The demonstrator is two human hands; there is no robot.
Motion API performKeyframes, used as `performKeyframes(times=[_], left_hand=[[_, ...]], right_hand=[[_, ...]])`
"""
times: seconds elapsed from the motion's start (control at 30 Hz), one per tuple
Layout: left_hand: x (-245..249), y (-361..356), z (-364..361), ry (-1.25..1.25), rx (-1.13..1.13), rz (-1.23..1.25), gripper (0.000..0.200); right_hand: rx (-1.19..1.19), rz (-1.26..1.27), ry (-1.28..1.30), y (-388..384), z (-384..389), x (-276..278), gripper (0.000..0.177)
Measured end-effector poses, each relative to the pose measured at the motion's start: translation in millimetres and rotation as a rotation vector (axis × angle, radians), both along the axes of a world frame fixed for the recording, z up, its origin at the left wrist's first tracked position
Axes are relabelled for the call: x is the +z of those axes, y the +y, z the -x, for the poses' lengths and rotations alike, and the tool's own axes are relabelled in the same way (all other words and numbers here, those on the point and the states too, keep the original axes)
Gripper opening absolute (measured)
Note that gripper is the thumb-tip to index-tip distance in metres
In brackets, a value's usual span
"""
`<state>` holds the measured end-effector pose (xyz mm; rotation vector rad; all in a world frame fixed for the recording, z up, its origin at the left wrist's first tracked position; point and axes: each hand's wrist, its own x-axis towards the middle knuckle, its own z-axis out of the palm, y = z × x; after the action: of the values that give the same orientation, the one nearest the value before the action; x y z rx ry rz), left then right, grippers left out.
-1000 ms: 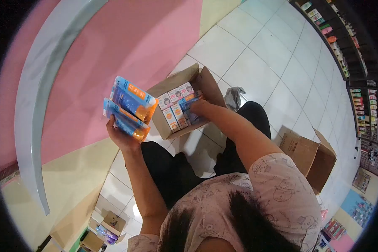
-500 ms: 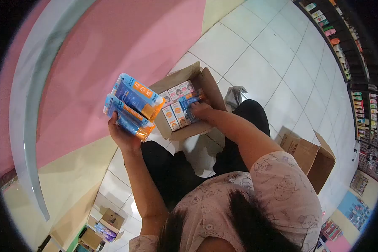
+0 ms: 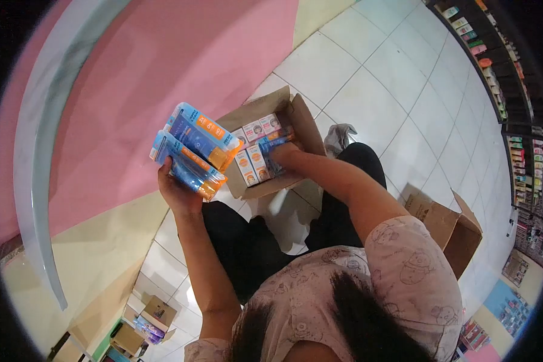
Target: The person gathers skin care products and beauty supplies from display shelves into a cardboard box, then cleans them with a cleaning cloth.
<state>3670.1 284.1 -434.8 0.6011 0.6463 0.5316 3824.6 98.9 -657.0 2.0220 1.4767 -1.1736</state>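
My left hand point(image 3: 183, 194), raised to the left of an open cardboard box point(image 3: 311, 123), is closed around several blue and orange packs of tubes point(image 3: 200, 136), fanned out and overlapping. My right hand point(image 3: 285, 155) is inside the box at its right side, against blue packs point(image 3: 274, 143) that look like the held ones. Its fingertips are hidden, so whether it grips one does not show. Beside the blue packs stand small white and orange boxes point(image 3: 248, 163); behind them are white and pink boxes point(image 3: 262, 127) with a face printed on them.
An open cardboard box point(image 3: 443, 223) is on the tiled floor point(image 3: 368, 96) at the right. A grey cloth or bag point(image 3: 339, 137) lies by my knee. Stocked shelves point(image 3: 485, 66) line the far right. A pink wall point(image 3: 127, 120) stands close on the left. More boxes point(image 3: 157, 312) sit at lower left.
My right hand has shifted slightly left and deeper among the blue packs. The left hand still holds its packs, nearly in place.
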Motion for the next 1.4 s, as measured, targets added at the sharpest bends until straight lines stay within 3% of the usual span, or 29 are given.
performKeyframes(times=[0.07,0.17,0.27,0.37,0.47,0.57,0.67,0.87,1.03,1.17,1.33,1.4], left_hand=[[2.6,-1.6,0.3,-0.002,-0.005,-0.019,0.044],[6.4,-4.0,1.4,0.017,-0.011,-0.028,0.044],[5.3,-4.3,1.1,0.032,-0.007,-0.010,0.044],[3.4,-6.2,2.1,0.043,-0.019,-0.019,0.044],[7.3,-11.1,-1.6,0.084,-0.061,-0.061,0.043],[-15.2,-10.2,-3.6,0.181,-0.128,-0.096,0.041],[-25.3,-13.6,-3.0,0.408,-0.336,-0.295,0.036],[-18.8,-20.9,-8.4,0.359,-0.364,-0.220,0.027],[-28.2,-13.8,-7.7,0.384,-0.235,-0.385,0.026],[-29.8,-5.8,-7.6,0.374,-0.201,-0.279,0.026],[-29.1,-3.4,-6.8,0.318,-0.197,-0.265,0.028],[-31.7,-2.7,-5.9,0.326,-0.186,-0.275,0.028]], right_hand=[[0.052,-0.016,-0.013,5.9,-7.6,17.0,0.040],[-0.050,-0.375,-0.158,-15.0,-12.3,26.6,0.043],[-0.216,-0.504,-0.105,-23.6,-12.9,-21.8,0.045],[-0.021,-0.486,-0.239,-23.9,-10.3,-13.1,0.049],[-0.200,-0.343,-0.116,-10.7,-17.7,16.6,0.051],[-0.827,-0.307,0.465,17.7,-38.9,34.4,0.059],[-1.312,-0.443,1.605,13.4,-13.9,140.4,0.062],[-0.991,-0.610,1.074,1.4,-29.1,124.3,0.065],[-0.473,-0.529,0.695,-27.6,-63.2,13.3,0.068],[-0.107,-0.479,0.344,-39.9,-58.4,-83.2,0.050],[-0.232,-0.198,0.220,-31.1,-36.4,-33.3,0.034],[0.004,-0.285,0.070,-37.5,-31.5,-22.5,0.035]])
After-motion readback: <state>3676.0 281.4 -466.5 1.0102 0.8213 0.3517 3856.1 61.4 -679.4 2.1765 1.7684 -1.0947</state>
